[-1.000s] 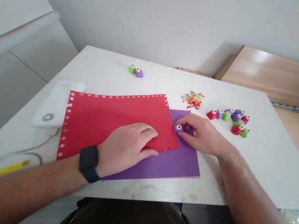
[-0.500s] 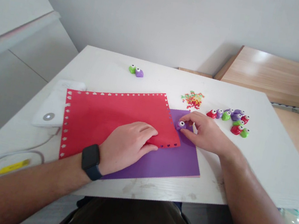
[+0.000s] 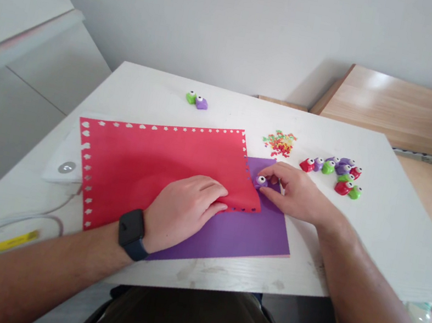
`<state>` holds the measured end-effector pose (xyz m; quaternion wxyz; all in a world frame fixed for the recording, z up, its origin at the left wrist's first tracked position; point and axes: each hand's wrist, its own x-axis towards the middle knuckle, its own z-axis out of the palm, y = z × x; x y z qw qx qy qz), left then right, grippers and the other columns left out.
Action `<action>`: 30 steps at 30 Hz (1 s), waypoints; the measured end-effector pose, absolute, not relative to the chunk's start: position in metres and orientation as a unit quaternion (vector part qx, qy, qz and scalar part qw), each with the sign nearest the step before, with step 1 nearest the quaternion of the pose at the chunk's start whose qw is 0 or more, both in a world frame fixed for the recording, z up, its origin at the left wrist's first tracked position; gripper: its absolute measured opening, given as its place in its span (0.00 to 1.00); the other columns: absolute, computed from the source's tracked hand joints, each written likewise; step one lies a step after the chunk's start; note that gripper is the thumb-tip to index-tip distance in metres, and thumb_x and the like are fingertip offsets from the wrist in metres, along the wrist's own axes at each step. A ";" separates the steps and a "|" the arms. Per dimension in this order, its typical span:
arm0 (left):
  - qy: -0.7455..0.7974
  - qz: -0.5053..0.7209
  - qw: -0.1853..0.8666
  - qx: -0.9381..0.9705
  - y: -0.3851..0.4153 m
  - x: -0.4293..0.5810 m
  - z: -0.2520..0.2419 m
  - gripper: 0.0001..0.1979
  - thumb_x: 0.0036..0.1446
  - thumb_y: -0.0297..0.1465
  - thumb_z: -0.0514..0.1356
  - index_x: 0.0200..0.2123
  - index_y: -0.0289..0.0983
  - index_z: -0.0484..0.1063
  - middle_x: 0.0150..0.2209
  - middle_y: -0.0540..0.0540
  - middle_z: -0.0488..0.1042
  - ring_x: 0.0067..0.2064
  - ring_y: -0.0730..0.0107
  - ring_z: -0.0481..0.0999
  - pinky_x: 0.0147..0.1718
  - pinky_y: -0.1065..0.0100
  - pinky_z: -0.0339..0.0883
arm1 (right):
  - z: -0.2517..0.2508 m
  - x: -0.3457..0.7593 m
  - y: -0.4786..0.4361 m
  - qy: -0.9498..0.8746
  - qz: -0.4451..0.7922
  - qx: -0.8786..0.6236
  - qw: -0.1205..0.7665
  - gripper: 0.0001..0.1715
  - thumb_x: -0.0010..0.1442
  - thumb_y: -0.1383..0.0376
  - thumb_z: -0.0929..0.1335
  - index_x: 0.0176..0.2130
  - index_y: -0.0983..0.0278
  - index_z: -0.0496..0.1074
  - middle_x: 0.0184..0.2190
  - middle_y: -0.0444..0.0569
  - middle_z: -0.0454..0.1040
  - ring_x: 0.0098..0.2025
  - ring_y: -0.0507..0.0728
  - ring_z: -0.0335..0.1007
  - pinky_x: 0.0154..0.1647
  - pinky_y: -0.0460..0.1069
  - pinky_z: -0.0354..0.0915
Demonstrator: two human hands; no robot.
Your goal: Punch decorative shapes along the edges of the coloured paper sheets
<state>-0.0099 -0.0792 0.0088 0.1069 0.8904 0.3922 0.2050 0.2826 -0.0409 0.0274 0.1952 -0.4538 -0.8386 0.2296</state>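
A red sheet of paper [image 3: 143, 171] with small shapes punched along its edges lies over a purple sheet [image 3: 244, 239]. My left hand [image 3: 187, 206], with a dark watch at the wrist, grips the red sheet near its front edge, thumb below and fingers on top. A small purple craft punch [image 3: 261, 182] with a star on its white button sits at the red sheet's right edge. My right hand [image 3: 292, 191] holds this punch between thumb and fingers. Whether the paper's edge is inside the punch's slot, I cannot tell.
Tiny coloured paper cut-outs [image 3: 280, 143] lie in a pile behind the purple sheet. Several red, green and purple punches [image 3: 343, 172] cluster at the right. A green punch [image 3: 191, 97] and another purple punch [image 3: 201, 103] stand at the back. A white device [image 3: 64, 168] with a cable is at the left.
The red sheet's left part has shifted left and slightly up, lying over more of the white device. Both hands stay in nearly the same place, the right still on the purple punch.
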 end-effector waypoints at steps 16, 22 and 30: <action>0.387 0.217 0.107 0.890 -0.080 -0.008 0.011 0.07 0.71 0.32 0.61 0.44 0.36 0.78 0.44 0.44 0.83 0.45 0.60 0.82 0.48 0.58 0.75 | 0.031 0.281 -0.042 -0.843 0.224 -0.448 0.197 0.13 0.62 0.69 0.72 0.48 0.61 0.78 0.40 0.50 0.80 0.39 0.58 0.74 0.43 0.53 0.69; 0.385 0.223 0.096 0.891 -0.080 -0.008 0.011 0.08 0.72 0.32 0.60 0.45 0.36 0.78 0.44 0.44 0.83 0.46 0.60 0.82 0.48 0.58 0.75 | 0.031 0.281 -0.043 -0.842 0.218 -0.452 0.196 0.12 0.62 0.69 0.72 0.47 0.62 0.78 0.39 0.50 0.80 0.39 0.58 0.74 0.43 0.54 0.69; 0.390 0.215 0.103 0.889 -0.080 -0.007 0.012 0.07 0.72 0.32 0.61 0.45 0.37 0.78 0.44 0.44 0.83 0.46 0.60 0.82 0.49 0.58 0.75 | 0.032 0.281 -0.043 -0.843 0.223 -0.448 0.198 0.13 0.63 0.69 0.72 0.49 0.61 0.78 0.40 0.50 0.79 0.40 0.58 0.74 0.44 0.54 0.69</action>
